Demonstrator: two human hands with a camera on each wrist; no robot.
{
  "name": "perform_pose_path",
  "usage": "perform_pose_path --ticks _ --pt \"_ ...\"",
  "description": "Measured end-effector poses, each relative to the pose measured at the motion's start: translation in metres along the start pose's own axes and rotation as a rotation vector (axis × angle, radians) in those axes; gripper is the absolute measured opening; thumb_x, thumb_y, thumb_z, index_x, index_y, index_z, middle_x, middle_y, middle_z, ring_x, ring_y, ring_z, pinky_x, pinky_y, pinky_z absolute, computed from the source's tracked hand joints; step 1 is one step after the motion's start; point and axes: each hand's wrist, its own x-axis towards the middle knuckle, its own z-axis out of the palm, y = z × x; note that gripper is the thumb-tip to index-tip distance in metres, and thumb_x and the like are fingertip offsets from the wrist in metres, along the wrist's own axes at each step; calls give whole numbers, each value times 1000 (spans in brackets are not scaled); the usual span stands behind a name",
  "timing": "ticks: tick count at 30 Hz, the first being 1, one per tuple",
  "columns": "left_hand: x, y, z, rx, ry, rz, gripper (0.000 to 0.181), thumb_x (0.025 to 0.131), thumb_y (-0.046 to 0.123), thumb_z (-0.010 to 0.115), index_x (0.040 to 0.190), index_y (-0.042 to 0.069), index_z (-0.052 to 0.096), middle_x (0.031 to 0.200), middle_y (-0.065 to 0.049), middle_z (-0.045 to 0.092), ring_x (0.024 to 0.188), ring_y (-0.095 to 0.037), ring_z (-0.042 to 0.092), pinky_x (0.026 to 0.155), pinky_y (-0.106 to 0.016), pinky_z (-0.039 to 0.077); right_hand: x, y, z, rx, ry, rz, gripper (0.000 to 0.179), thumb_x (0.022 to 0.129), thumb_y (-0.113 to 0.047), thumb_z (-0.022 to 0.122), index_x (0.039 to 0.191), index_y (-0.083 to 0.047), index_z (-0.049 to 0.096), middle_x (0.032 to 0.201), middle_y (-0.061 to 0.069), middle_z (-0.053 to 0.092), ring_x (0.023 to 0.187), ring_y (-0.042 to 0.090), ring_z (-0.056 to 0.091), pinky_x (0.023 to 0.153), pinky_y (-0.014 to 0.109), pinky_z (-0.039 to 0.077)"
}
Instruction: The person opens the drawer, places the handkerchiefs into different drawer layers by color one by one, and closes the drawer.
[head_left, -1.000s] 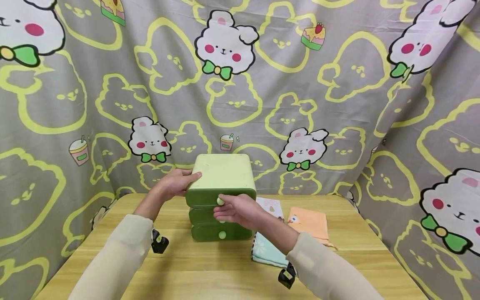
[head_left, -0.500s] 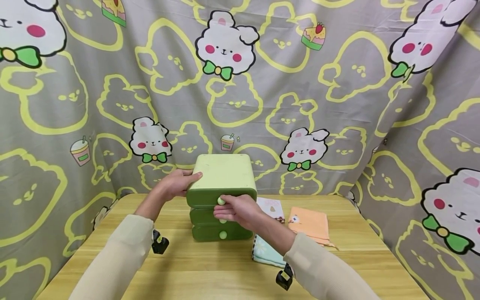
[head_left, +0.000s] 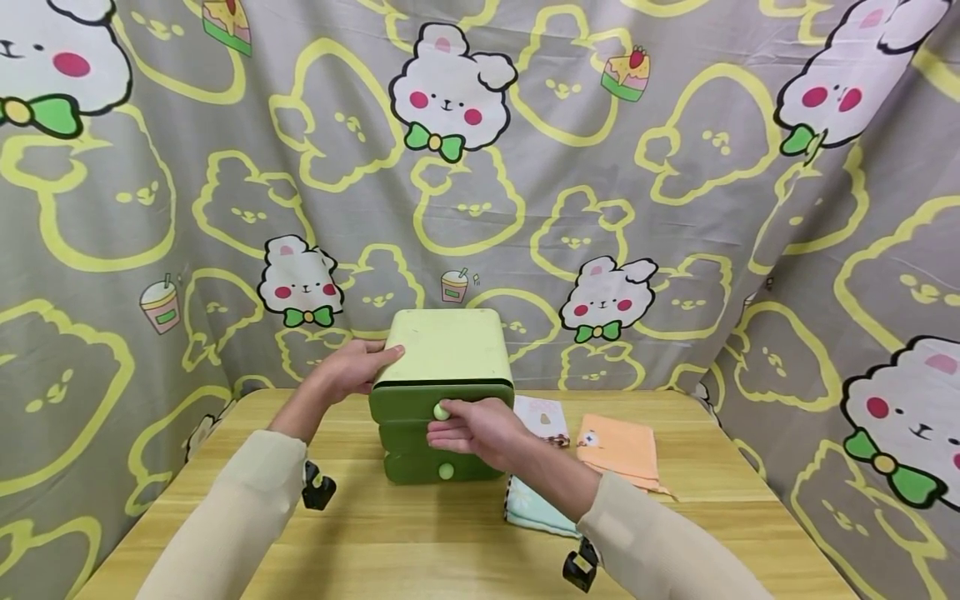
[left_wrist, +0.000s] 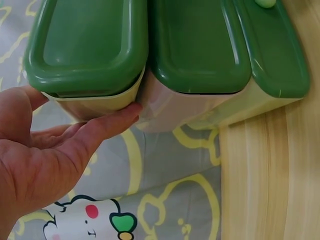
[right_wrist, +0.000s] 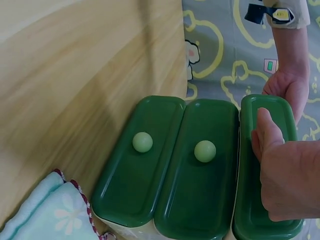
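A small three-drawer cabinet [head_left: 453, 346] with a pale green top and dark green drawer fronts stands on the table. My left hand [head_left: 356, 367] holds its upper left side, the thumb over the top edge. In the left wrist view, this hand [left_wrist: 50, 155] lies along the side of the top tier. My right hand [head_left: 483, 429] pinches the pale round knob [head_left: 441, 411] of the top drawer [head_left: 405, 403]. That drawer stands slightly out, with a dark gap above its front. The two lower drawers [right_wrist: 202, 195] look closed in the right wrist view.
Right of the cabinet lie folded cloths: a white one [head_left: 542, 417], an orange one [head_left: 618, 450] and a mint one [head_left: 536, 508] under my right forearm. A patterned curtain [head_left: 480, 183] hangs behind the wooden table [head_left: 390, 542].
The top drawer has come slightly out toward me, and a gap now shows above its front. My right hand moved with the knob. The left hand has stayed in place.
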Motion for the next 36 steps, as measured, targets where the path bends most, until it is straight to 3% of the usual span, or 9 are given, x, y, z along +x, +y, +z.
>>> perform_pose_path --ticks 6,13,17,26,36 --pt "0 2 0 6 0 -8 69 108 42 48 158 -1 30 109 -12 64 89 -14 62 87 -35 57 -14 4 1 -2 -20 -7 36 106 -20 55 125 10 61 123 32 66 104 30 74 90 35 58" --pt "-1 3 1 19 5 -5 66 108 41 48 157 0 33 97 -6 63 83 -13 59 79 -30 56 -35 12 7 17 -12 -18 39 105 -22 57 125 12 61 107 21 74 103 31 74 89 36 59" --pt "-1 2 2 21 8 -6 66 108 42 48 157 0 34 93 -4 63 82 -12 59 77 -29 56 -48 17 12 35 -7 -23 41 104 -22 58 125 13 61 105 21 74 101 31 74 89 36 59" --pt "-2 2 2 28 1 8 65 108 41 48 157 0 34 98 -6 65 84 -13 61 78 -30 56 -71 27 19 13 0 -24 42 103 -25 61 118 14 65 104 22 74 98 31 75 87 37 60" --pt "-4 1 2 25 -2 24 65 109 40 46 157 -1 32 105 -10 67 88 -14 65 82 -33 57 -84 38 24 7 17 -13 40 102 -23 61 115 15 66 100 19 75 92 27 76 85 36 60"
